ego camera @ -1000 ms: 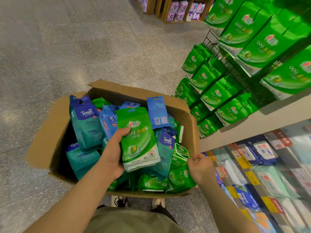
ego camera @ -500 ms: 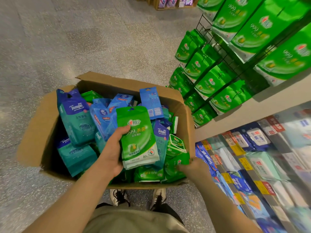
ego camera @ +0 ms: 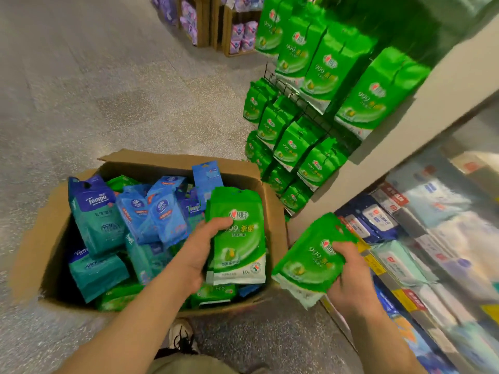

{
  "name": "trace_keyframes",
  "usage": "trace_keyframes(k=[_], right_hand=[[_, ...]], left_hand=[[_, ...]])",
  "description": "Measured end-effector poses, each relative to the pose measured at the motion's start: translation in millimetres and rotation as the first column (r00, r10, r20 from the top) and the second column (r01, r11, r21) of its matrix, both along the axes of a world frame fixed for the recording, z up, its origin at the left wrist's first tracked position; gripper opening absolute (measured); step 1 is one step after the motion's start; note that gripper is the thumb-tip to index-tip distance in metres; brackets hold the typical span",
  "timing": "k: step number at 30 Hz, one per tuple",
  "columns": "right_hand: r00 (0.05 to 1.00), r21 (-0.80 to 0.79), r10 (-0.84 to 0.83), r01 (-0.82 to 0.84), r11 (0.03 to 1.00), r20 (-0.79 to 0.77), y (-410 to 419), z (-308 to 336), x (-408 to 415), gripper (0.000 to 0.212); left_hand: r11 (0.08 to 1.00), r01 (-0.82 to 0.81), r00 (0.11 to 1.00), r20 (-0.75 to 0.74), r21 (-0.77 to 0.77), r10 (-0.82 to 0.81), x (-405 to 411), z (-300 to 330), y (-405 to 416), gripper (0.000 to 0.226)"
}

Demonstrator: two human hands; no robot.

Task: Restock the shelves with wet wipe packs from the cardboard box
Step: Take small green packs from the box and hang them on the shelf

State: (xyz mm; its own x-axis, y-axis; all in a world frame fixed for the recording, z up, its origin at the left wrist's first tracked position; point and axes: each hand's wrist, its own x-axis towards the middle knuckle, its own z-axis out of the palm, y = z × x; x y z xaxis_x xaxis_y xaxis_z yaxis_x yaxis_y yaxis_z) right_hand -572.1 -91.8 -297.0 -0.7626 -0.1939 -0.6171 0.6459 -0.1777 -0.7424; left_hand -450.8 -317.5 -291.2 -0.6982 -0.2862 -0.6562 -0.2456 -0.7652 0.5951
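An open cardboard box (ego camera: pixel 151 160) stands on the floor, filled with several blue, teal and green wet wipe packs. My left hand (ego camera: pixel 201 251) grips an upright green wet wipe pack (ego camera: pixel 239 247) over the box's right side. My right hand (ego camera: pixel 351 276) holds a second green pack (ego camera: pixel 307 261) tilted, just outside the box's right edge. Rows of matching green packs hang on a wire rack (ego camera: pixel 297 136) at the end of the shelving.
Shelves (ego camera: pixel 421 247) on the right hold blue and white wipe packs with price tags. Wooden crates (ego camera: pixel 213 25) with purple packs stand at the far end of the speckled floor. My shoe (ego camera: pixel 181 336) shows below the box.
My right hand has lifted a second green pack out of the box's right corner, to the right of the box. The view has shifted, and my left hand still holds its pack.
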Motion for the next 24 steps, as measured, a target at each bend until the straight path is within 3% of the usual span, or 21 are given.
trace_keyframes(k=[3, 8, 12, 15, 18, 20, 22, 23, 24], right_hand=[[0.997, -0.071, 0.047, -0.051, 0.996, -0.067, 29, 31, -10, 0.064], [0.974, -0.033, 0.079, -0.088, 0.996, -0.214, 81, 67, -14, 0.029], [0.934, 0.095, 0.016, 0.019, 0.995, -0.357, 136, 86, -12, 0.019], [0.906, 0.142, -0.055, 0.125, 0.982, -0.419, 182, 89, -10, 0.008], [0.910, 0.036, -0.185, 0.213, 0.976, -0.371, 225, 100, -5, 0.013], [0.908, -0.051, -0.235, 0.232, 0.971, -0.347, 255, 110, -3, 0.026], [0.897, -0.008, -0.237, 0.252, 0.968, -0.374, 283, 119, 0, 0.031], [0.890, 0.032, -0.221, 0.254, 0.967, -0.399, 298, 121, 0, 0.027], [0.893, 0.062, -0.190, 0.235, 0.970, -0.409, 310, 125, 2, 0.028]], left_hand=[[0.992, 0.117, 0.993, 0.011, -0.047, -0.116, -20, 12, 41, 0.071], [0.930, 0.363, 0.932, 0.011, -0.060, -0.363, -52, 44, 127, 0.073], [0.871, 0.492, 0.870, -0.028, -0.015, -0.492, -75, 72, 198, 0.040], [0.836, 0.548, 0.836, -0.052, 0.040, -0.546, -83, 89, 249, 0.031], [0.782, 0.622, 0.781, -0.105, 0.042, -0.615, -97, 110, 296, 0.032], [0.764, 0.643, 0.739, -0.213, -0.060, -0.639, -107, 117, 319, 0.035], [0.712, 0.687, 0.650, -0.314, -0.147, -0.692, -118, 125, 342, 0.040], [0.699, 0.708, 0.633, -0.347, -0.101, -0.692, -121, 129, 355, 0.041], [0.705, 0.705, 0.670, -0.257, -0.072, -0.696, -122, 132, 366, 0.047]])
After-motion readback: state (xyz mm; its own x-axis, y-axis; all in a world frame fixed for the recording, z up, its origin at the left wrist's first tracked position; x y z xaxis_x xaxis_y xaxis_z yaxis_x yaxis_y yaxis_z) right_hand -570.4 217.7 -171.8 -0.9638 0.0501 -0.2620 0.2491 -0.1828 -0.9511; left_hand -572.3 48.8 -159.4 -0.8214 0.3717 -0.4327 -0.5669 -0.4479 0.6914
